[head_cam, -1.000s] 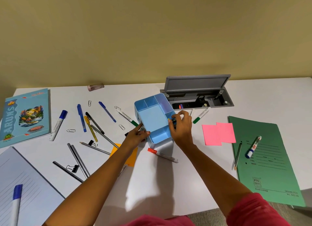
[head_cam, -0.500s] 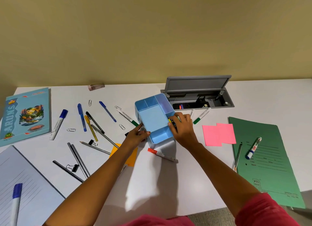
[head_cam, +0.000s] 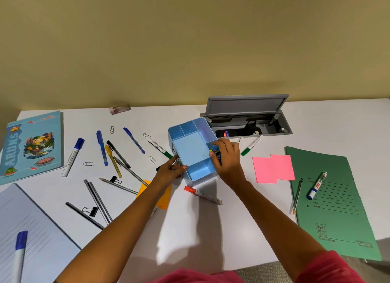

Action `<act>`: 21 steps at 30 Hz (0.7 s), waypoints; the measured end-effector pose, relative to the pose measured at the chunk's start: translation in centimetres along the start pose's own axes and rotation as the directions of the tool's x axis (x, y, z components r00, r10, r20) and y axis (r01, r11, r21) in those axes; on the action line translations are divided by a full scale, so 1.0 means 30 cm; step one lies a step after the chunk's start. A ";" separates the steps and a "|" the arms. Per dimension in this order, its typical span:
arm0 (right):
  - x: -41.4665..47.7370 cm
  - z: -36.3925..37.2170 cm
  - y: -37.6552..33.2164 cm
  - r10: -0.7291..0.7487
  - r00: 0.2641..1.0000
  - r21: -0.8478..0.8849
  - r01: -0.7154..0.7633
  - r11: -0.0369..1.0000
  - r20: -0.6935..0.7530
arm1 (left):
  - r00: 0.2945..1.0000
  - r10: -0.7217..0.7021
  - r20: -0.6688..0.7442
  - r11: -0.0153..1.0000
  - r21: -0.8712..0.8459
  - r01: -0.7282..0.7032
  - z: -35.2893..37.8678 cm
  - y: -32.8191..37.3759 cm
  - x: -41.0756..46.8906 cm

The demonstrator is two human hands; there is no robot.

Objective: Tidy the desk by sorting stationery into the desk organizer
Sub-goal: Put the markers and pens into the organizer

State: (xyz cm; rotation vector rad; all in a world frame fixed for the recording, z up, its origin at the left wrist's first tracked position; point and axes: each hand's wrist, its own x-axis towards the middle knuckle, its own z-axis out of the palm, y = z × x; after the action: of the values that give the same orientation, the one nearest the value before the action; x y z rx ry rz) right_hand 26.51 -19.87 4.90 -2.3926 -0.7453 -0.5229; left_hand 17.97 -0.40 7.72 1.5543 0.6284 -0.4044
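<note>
Organizer [head_cam: 200,174], likely light, stiff, slippery plastic: grip by side walls; braced by straightish left hand [head_cam: 170,173]; right hand [head_cam: 227,161] pinching small dark item [head_cam: 215,152].

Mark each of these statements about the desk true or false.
1. The right hand pinches a small dark item at the right rim of the blue organizer. True.
2. The organizer's large compartment holds pens. False: no pens show in it.
3. A blue-capped marker lies on the green folder. True.
4. The grey cable box lid is shut. False: it stands open.
5. The pink sticky notes lie left of the organizer. False: they lie to its right, between it and the folder.
6. The left hand touches the organizer's left side. True.
</note>
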 end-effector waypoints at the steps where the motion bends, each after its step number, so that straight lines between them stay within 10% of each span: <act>1: -0.001 -0.009 -0.022 0.025 0.999 0.014 -0.024 1.000 -0.026 | 1.000 0.001 -0.002 1.000 0.008 -0.001 0.000 -0.001 0.000; 21: -0.397 0.009 -0.151 0.189 0.929 -0.067 -0.177 0.982 0.317 | 1.000 0.007 -0.007 1.000 0.000 -0.007 0.004 0.007 -0.010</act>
State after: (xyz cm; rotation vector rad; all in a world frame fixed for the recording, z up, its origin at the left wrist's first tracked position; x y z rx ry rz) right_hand 14.65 -21.23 0.45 -2.5826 -0.6397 -0.0670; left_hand 17.90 -0.56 8.05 1.5580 0.6285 -0.3940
